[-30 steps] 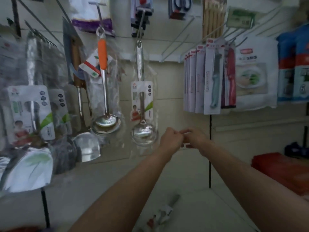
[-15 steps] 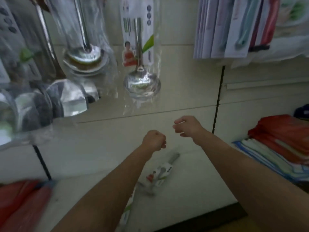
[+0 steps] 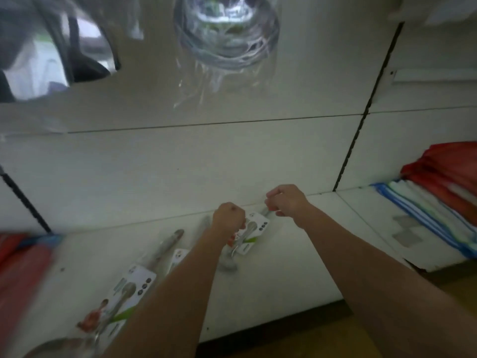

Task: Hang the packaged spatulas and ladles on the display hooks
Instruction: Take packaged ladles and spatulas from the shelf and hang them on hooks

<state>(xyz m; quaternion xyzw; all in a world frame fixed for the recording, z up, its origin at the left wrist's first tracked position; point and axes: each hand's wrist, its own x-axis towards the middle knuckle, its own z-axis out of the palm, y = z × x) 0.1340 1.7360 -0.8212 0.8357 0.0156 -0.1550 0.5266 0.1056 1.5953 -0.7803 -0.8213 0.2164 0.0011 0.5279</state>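
Reaching down for the next packaged ladle (image 3: 249, 235) on the white shelf (image 3: 296, 267).
Left hand (image 3: 229, 215) and right hand (image 3: 286, 200) hover fingers-curled above it; whether either grips yet, cannot tell. Next: secure it, lift to a hook.

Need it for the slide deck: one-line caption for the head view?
Both hands, left hand and right hand, reach toward a packaged ladle on the shelf.

Red and striped folded cloths (image 3: 438, 192) lie on the white shelf (image 3: 296, 275).
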